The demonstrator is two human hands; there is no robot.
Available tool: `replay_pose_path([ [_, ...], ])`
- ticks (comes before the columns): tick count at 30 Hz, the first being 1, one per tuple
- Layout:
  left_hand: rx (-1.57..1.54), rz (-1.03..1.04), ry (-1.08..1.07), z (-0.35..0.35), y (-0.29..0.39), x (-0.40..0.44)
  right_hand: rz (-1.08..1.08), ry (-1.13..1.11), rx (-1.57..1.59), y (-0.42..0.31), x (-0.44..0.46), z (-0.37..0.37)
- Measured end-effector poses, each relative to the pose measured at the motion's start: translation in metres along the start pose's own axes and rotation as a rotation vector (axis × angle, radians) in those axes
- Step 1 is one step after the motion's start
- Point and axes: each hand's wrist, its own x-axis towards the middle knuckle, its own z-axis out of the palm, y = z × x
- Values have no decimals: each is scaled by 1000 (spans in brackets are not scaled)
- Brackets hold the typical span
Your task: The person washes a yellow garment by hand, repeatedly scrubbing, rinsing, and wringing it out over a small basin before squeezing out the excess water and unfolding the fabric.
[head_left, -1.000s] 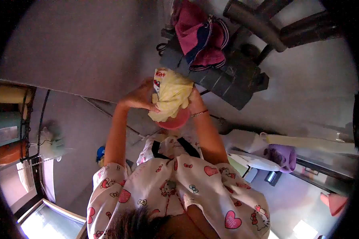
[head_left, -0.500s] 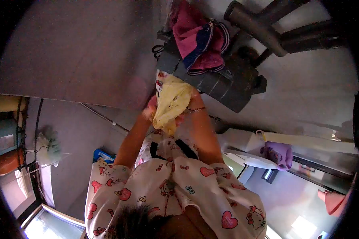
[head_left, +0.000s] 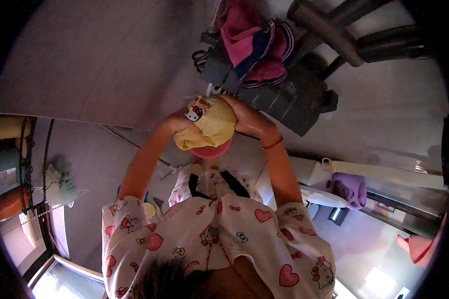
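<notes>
We note both hands, left [head_left: 180, 122] and right [head_left: 244, 115], gripping the yellow printed cloth [head_left: 217, 125] from opposite sides; in view, it lies off the near edge of the dark grey block [head_left: 290, 108], toward its left corner, and overlaps a pink bowl [head_left: 212, 151]. Should either grip loosen, we risk the bunched fabric sliding past the bowl's rim; a low swing could knock the bowl.

Yellow cloth [head_left: 215, 125] between both hands [head_left: 246, 118], above a pink bowl [head_left: 212, 150].
</notes>
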Motion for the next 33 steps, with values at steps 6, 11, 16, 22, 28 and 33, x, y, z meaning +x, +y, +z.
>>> replay_pose_path([
  [6,257,90,-2,-8,49,-17,-116,94,-776,-25,-1,18],
  [11,281,257,-28,-10,61,-14,-280,316,-753,12,15,29],
  [16,559,353,-42,-5,57,-8,-40,196,-460,36,22,17],
  [22,1135,311,334,23,37,2,420,-119,-368,11,27,2],
  [28,1285,859,573,13,45,3,210,140,771,51,22,25],
  [33,1303,1152,537,2,41,15,63,321,755,74,23,53],
])
